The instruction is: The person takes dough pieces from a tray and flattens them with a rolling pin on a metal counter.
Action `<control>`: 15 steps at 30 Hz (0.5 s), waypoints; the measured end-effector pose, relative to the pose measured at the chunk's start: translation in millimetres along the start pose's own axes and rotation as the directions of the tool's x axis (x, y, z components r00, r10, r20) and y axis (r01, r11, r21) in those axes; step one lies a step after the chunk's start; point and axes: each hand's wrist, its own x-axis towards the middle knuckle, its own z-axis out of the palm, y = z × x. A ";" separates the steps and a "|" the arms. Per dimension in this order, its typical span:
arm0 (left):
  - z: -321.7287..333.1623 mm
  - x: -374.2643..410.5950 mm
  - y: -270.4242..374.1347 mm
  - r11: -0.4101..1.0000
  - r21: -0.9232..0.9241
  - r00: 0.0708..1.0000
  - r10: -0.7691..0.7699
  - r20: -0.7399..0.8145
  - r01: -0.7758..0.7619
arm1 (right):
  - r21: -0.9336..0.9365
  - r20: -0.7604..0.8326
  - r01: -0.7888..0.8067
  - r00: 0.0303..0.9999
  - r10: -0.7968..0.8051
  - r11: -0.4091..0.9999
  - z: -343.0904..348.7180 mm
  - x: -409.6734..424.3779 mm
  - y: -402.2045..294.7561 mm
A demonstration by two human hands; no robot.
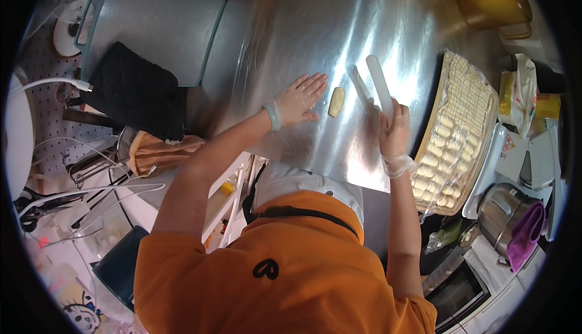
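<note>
A small, pale piece of dough (336, 102) lies on the shiny metal worktop (291, 29), between my two hands. My left hand (300, 99), in a clear glove, is flat with its fingers stretched, palm down just left of the dough; a speck of something pale shows by its palm. In my gloved right hand (394, 129) is the near end of a white rolling pin (379, 79), which points away from me and mirrors in the metal. To the right, a tray (425, 152) carries rows of small dough pieces (439, 152), partly under clear film and a checked cloth (468, 93).
A metal board with a green rim (159, 15) and a black cloth (136, 88) lie at the left. Amber jugs (493, 2) stand at the far right. A steel pot (500, 211) with a purple cloth (525, 234) is at the lower right. Cables hang at the left.
</note>
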 end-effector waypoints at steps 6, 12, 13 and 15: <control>-16.1 10.9 37.0 0.998 -0.039 0.995 -0.061 -0.076 0.058 | 0.020 0.012 0.002 1.000 -0.002 1.000 0.3 0.8 -3.9; 12.2 23.5 64.5 0.996 0.055 0.996 -0.079 0.050 0.076 | 0.092 0.087 0.018 0.996 -0.026 0.996 5.9 8.6 -16.5; 8.8 24.1 66.5 0.990 0.102 0.992 -0.104 0.079 0.096 | 0.070 0.093 0.024 0.995 -0.031 0.997 8.5 7.9 -15.9; 1.5 18.1 74.3 0.998 -0.010 0.998 -0.070 0.000 0.070 | 0.037 0.097 0.040 0.994 -0.043 0.999 19.5 8.5 -16.0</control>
